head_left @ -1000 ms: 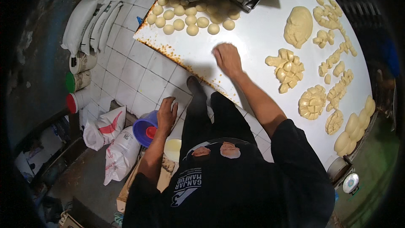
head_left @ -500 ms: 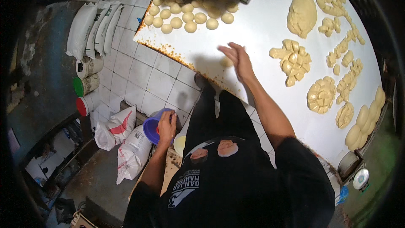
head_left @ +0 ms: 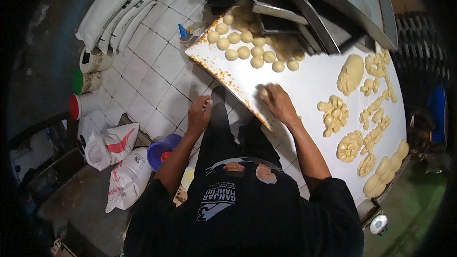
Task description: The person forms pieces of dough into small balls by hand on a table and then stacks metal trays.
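Observation:
My right hand (head_left: 280,103) curls over a small dough ball (head_left: 263,93) on the white table (head_left: 252,78), near its rusty front edge. Part of that ball is hidden under the fingers. Off the table edge, above my leg, my left hand (head_left: 198,115) is closed, and a small pale bit shows between thumb and fingers; what it is I cannot make out. Beyond my right hand lie several round dough balls (head_left: 257,62). To the right are a large dough lump (head_left: 351,74) and clusters of cut dough pieces (head_left: 333,115).
Dark metal trays (head_left: 304,19) stand over the table's far side. Longer dough rolls (head_left: 383,176) lie at the right edge. Left of me are a purple bucket (head_left: 154,156) with something red in it, white sacks (head_left: 126,178), and lidded pails (head_left: 85,106) on the floor.
My left hand has left the purple bucket and come up near the table edge. The fingers of my right hand, stretched out before, now curl round the dough ball. The whole view has shifted.

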`<state>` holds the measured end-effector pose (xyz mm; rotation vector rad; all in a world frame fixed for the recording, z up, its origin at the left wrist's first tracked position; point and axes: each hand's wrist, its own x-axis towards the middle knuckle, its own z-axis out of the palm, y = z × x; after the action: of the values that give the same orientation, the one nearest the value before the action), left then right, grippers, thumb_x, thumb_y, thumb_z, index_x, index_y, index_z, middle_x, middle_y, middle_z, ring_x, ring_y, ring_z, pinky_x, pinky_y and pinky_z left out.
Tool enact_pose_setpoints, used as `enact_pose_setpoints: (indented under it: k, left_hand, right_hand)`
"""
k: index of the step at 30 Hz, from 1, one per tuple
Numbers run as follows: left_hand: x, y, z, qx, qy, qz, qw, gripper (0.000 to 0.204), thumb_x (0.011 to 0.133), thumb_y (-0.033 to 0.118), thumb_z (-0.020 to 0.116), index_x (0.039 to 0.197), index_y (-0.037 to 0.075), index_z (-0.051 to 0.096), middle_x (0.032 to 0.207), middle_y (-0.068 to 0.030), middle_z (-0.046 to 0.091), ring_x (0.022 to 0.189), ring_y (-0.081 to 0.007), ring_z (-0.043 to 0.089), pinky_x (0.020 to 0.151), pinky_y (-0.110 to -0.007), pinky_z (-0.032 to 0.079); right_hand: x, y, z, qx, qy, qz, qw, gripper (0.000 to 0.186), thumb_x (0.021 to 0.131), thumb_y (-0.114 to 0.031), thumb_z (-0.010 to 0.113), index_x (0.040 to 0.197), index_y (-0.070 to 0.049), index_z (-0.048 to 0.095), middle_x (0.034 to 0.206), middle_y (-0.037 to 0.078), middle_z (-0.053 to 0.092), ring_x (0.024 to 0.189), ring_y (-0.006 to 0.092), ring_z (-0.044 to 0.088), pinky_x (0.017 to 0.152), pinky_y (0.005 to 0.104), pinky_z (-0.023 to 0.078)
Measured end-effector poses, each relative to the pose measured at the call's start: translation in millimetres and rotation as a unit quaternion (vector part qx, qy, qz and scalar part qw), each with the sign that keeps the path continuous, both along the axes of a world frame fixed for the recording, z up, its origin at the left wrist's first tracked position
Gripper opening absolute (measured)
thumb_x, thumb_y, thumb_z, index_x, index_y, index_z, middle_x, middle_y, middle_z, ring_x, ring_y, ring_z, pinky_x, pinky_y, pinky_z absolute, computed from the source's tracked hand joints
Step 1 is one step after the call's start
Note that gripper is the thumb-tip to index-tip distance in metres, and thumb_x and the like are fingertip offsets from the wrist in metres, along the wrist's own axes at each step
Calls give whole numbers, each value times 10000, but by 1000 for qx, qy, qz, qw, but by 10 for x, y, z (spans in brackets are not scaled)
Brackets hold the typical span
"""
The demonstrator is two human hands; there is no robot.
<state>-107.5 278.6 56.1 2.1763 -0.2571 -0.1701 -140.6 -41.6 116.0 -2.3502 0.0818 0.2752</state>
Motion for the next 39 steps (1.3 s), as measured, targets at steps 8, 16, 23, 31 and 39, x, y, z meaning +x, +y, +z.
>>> enact_pose_setpoints:
  k: [8, 16, 23, 31, 39]
  left_hand:
    - [1558, -143, 70, 15, -196, -6, 980, 459, 974, 56, 662, 1427, 43, 587, 1350, -174, 651, 1214, -341, 637, 1018, -430, 498]
    - [1822, -399, 5, 334, -244, -150, 898, 647, 1075, 374, 580, 1622, 65, 423, 1676, -211, 384, 1591, -438, 235, 1262, -628, 160]
    - [260, -2559, 404, -70, -71, -348, 932, 367, 1011, 94, 660, 1367, 7, 649, 1252, -166, 700, 1049, -277, 694, 924, -365, 560]
    - [-1979, -3740, 26, -124, 403, -373, 826, 498, 1104, 299, 607, 1484, 3, 479, 1143, -116, 696, 936, -178, 702, 804, -321, 593]
    - [-2426, -3257, 400, -23, 695, -271, 665, 577, 1110, 438, 549, 1552, 80, 453, 1218, -61, 664, 1002, -150, 657, 819, -335, 585]
  right_hand:
    - [1581, 1173, 11, -67, -268, -71, 959, 451, 909, -209, 794, 1282, -31, 613, 1334, 214, 616, 1220, 404, 596, 1013, 479, 478]
    - [-910, -45, 20, -47, -149, -282, 946, 246, 948, -157, 752, 1125, -9, 668, 1143, 191, 656, 1100, 387, 642, 936, 442, 527]
    - [-3173, -1060, -864, -131, -10, -588, 798, 338, 940, -286, 754, 1025, 22, 645, 1014, 223, 627, 996, 394, 626, 881, 473, 506]
    - [-2739, -1760, -973, -108, -206, -559, 796, 337, 925, -185, 751, 1148, 11, 592, 1003, 203, 642, 932, 417, 627, 835, 515, 520]
    - [-3889, -502, -276, 176, -61, -456, 870, 283, 949, -246, 720, 1130, -31, 686, 1042, 189, 735, 993, 350, 716, 897, 455, 562]
